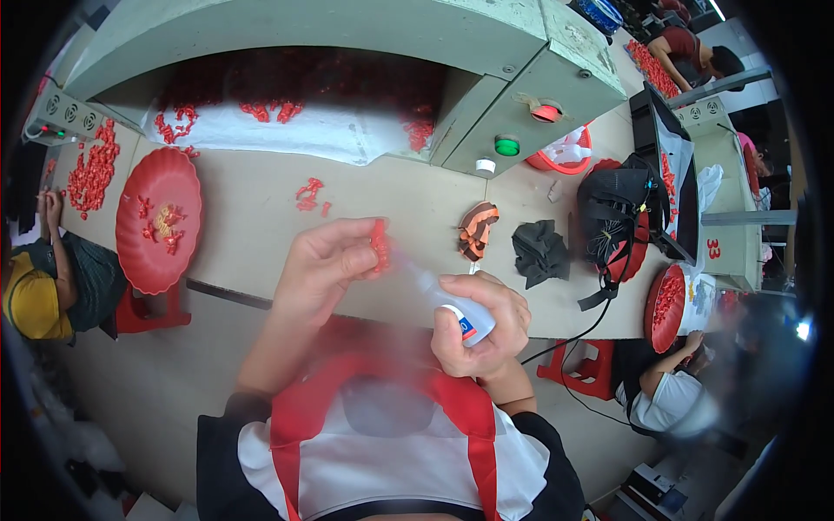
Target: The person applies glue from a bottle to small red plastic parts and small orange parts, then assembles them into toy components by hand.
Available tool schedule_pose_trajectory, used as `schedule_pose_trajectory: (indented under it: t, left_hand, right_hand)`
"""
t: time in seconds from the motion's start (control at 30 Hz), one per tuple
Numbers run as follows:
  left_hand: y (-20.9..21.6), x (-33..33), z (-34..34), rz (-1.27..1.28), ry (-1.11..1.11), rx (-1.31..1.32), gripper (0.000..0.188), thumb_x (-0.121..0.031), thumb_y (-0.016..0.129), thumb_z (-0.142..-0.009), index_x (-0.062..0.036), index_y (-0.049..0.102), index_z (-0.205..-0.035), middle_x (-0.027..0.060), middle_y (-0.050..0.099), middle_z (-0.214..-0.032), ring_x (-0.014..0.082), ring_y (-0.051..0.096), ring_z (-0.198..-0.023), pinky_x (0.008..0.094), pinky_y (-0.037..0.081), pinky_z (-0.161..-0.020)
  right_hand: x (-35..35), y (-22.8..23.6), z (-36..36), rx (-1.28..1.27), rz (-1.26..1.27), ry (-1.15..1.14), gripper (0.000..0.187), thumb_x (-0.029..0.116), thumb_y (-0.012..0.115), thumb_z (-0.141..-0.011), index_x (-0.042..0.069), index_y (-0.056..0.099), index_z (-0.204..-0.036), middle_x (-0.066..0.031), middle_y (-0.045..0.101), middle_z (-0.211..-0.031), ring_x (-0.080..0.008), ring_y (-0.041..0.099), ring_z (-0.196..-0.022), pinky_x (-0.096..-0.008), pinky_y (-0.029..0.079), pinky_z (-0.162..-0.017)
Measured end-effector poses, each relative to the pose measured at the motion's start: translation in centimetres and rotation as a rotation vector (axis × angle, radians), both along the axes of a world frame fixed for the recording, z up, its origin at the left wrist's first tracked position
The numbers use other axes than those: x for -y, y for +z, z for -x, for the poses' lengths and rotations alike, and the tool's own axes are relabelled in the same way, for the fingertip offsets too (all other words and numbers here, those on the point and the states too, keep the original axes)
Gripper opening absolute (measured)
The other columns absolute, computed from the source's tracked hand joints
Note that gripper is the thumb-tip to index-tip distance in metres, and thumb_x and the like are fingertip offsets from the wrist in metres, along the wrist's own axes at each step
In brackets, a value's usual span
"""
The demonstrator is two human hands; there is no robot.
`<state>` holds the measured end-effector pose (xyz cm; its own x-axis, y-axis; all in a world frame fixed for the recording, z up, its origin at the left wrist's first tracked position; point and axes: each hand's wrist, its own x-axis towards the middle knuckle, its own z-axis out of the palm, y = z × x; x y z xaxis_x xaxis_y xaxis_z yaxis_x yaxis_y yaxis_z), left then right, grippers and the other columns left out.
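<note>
My left hand (326, 260) is closed, with the thumb and finger pinching a small red piece (380, 245). That piece is up in the air, over the near part of the pale table (408, 191). My right hand (491, 326) is wrapped tight around a soft, see-through squeeze bottle (473, 314). The bottle leans left, and its thin tip points at the red piece. It is blurry there, so I can't tell if the tip touches it.

Farther away, some little red bits (308, 194) lie on the table. Past them is a big pale green box (373, 39) with more red pieces inside on a white sheet (304, 141). On the box's right side I see a green button (507, 145) and a red button (546, 113).

On the left, a red plate (135, 247) with a wavy edge has a few red pieces on it. To the right of my hands are an orange and brown striped thing (477, 231), a dark crumpled cloth (540, 252) and a black bag (615, 208).
</note>
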<state>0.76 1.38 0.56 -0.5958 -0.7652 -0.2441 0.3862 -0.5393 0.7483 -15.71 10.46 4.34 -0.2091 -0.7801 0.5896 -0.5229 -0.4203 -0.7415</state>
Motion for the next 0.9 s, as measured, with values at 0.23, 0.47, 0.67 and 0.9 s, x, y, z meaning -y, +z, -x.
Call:
schedule_pose_trajectory:
  t: [0.23,0.47,0.67,0.9]
  left_hand:
    - [0.0,-0.2,-0.2,0.131,0.067,0.064,0.032,0.002,0.059,-0.08,0.0042,0.055,-0.111,0.0162,0.063,-0.096,0.0165,0.062,-0.081,0.0265,0.05,-0.069]
    - [-2.0,1.8,-1.9,0.185,0.292,0.148,0.029,0.001,0.058,-0.081,0.0037,0.056,-0.11,0.0144,0.063,-0.097,0.0171,0.062,-0.082,0.026,0.051,-0.071]
    - [-3.0,2.2,-4.1,0.074,0.378,0.104,0.029,0.0,0.059,-0.081,0.0037,0.057,-0.109,0.0126,0.062,-0.098,0.0189,0.06,-0.087,0.0307,0.049,-0.075]
    - [-3.3,2.3,-5.5,0.055,0.377,0.076,0.028,0.0,0.057,-0.082,0.0036,0.055,-0.11,0.0116,0.062,-0.095,0.0189,0.063,-0.082,0.0263,0.052,-0.072]
  right_hand:
    - [0.3,0.2,-0.2,-0.023,-0.03,0.027,0.03,0.0,0.063,-0.061,0.0,0.058,-0.091,-0.009,0.059,-0.064,-0.018,0.056,-0.048,-0.0252,0.044,-0.046]
    - [2.8,-1.1,-0.9,0.553,-0.632,0.025,0.021,-0.002,0.055,-0.073,-0.001,0.055,-0.094,-0.0074,0.061,-0.074,-0.0127,0.059,-0.059,-0.0229,0.047,-0.055]
    - [14.7,-10.6,-0.9,0.232,-0.611,-0.01,0.028,0.004,0.058,-0.073,0.001,0.052,-0.1,-0.0123,0.06,-0.085,-0.0237,0.062,-0.074,-0.036,0.049,-0.066]
    - [25.2,-12.5,0.6,-0.586,-0.587,-0.427,0.024,0.022,0.059,-0.074,0.005,0.065,-0.091,-0.0224,0.062,-0.09,-0.0356,0.061,-0.082,-0.0433,0.048,-0.074]
